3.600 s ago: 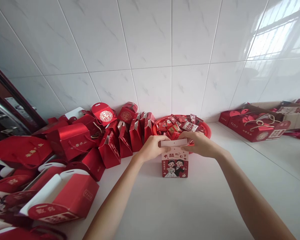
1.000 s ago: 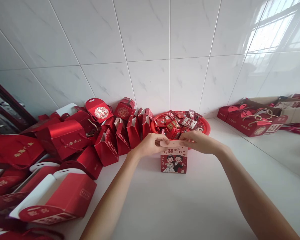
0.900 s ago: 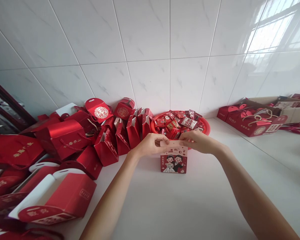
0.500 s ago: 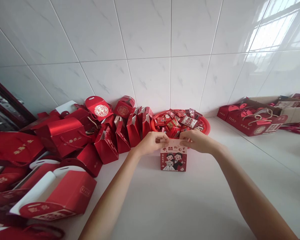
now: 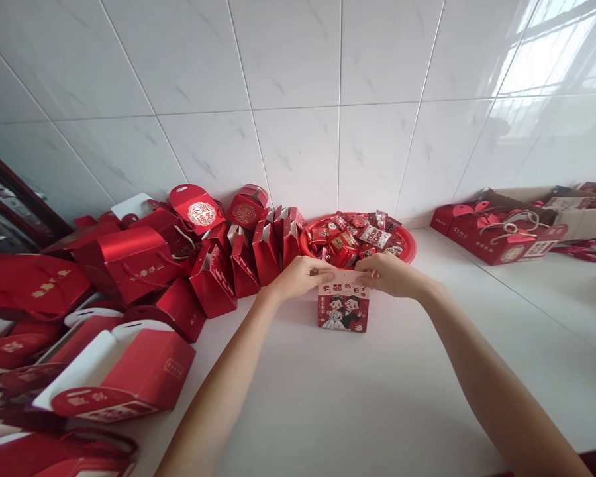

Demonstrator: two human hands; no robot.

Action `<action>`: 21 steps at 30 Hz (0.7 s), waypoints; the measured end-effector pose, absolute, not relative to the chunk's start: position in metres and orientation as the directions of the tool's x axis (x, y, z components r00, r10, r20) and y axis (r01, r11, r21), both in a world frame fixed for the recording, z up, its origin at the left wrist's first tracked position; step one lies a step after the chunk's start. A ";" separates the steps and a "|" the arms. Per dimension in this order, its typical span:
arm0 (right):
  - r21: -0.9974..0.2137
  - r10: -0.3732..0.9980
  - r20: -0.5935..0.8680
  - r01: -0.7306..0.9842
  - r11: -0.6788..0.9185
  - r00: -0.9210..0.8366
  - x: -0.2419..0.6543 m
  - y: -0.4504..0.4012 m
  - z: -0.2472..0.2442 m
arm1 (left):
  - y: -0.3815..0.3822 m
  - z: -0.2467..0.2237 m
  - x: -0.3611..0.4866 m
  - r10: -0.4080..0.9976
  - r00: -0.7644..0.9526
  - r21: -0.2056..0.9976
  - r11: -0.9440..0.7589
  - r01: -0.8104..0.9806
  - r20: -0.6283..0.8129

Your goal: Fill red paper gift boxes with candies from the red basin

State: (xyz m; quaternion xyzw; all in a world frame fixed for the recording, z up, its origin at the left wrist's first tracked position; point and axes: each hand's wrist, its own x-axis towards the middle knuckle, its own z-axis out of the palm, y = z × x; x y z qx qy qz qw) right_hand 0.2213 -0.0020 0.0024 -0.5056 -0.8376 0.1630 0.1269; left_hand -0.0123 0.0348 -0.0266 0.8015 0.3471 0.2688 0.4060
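Observation:
A small red and cream gift box [image 5: 343, 311] with a printed cartoon bride and groom stands upright on the white counter in front of me. My left hand [image 5: 304, 277] pinches its top left corner between thumb and fingers. At the top right corner, my right hand [image 5: 386, 273] grips the box the same way. Just behind it is a round red tray [image 5: 411, 255] heaped with wrapped sweets [image 5: 376, 236]. Both hands partly cover the tray's front rim. The back of the box is hidden from me.
Several narrow red boxes [image 5: 213, 281] line up left of the tray. Larger red gift boxes [image 5: 129, 262] crowd the left side, one open-topped box [image 5: 144, 371] nearest. Red boxes with cord handles [image 5: 506, 238] and a cardboard carton [image 5: 586, 222] stand right. A tiled wall [image 5: 298, 159] rises behind.
The view has shifted slightly, so everything sits a little higher in the picture. Both hands keep their hold on the box's top edge, and the box has hardly moved.

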 end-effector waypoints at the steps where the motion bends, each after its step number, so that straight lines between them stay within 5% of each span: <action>1: -0.406 0.881 0.047 0.797 0.447 -0.471 0.222 -0.002 0.003 | 0.035 -0.027 -0.012 0.773 0.617 0.839 -0.428 0.337 0.146; 10: -0.400 0.838 0.072 0.754 0.521 -0.541 0.227 0.001 -0.002 | 0.033 -0.025 -0.014 0.764 0.630 0.803 -0.457 0.382 0.135; 21: -0.537 0.808 0.199 0.628 0.563 -0.554 0.234 0.006 -0.004 | 0.029 -0.015 -0.017 0.729 0.662 0.680 -0.575 0.455 0.173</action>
